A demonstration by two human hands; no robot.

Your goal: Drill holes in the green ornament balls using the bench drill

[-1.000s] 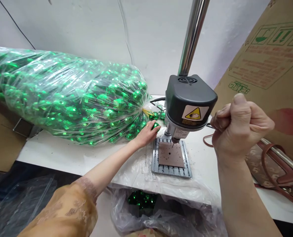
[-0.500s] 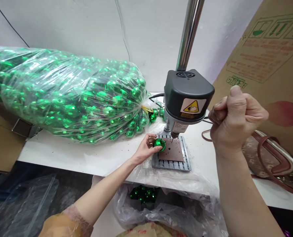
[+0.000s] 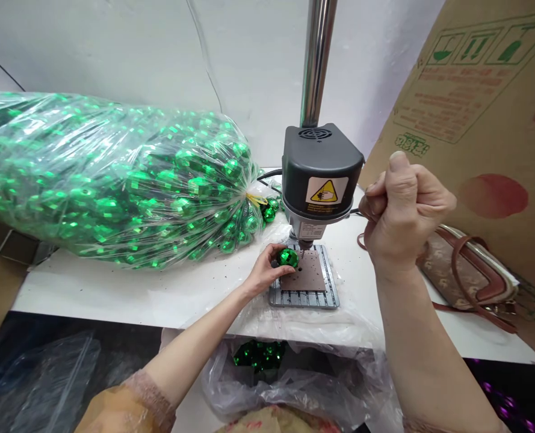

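My left hand (image 3: 268,269) holds a shiny green faceted ball (image 3: 288,258) between thumb and fingers, over the left part of a brown board (image 3: 307,280) on a slotted metal base (image 3: 303,299). The ball is just left of the drill bit (image 3: 303,252), under the black drill head (image 3: 322,171). A chrome column (image 3: 316,66) rises behind the head. My right hand (image 3: 405,210) is raised to the right of the drill head, its fingers curled into a fist; what they grip, if anything, is hidden.
A large clear bag of green balls (image 3: 127,186) lies at the left. At the right are a printed cardboard box (image 3: 479,120) and a patterned handbag (image 3: 452,270). Below the table (image 3: 114,294) edge, an open plastic bag (image 3: 312,388) holds green balls.
The view has shifted to the right, so most things appear further left. My left hand has turned the ball slightly and brought it nearer to the bit. My right hand stays closed beside the drill.
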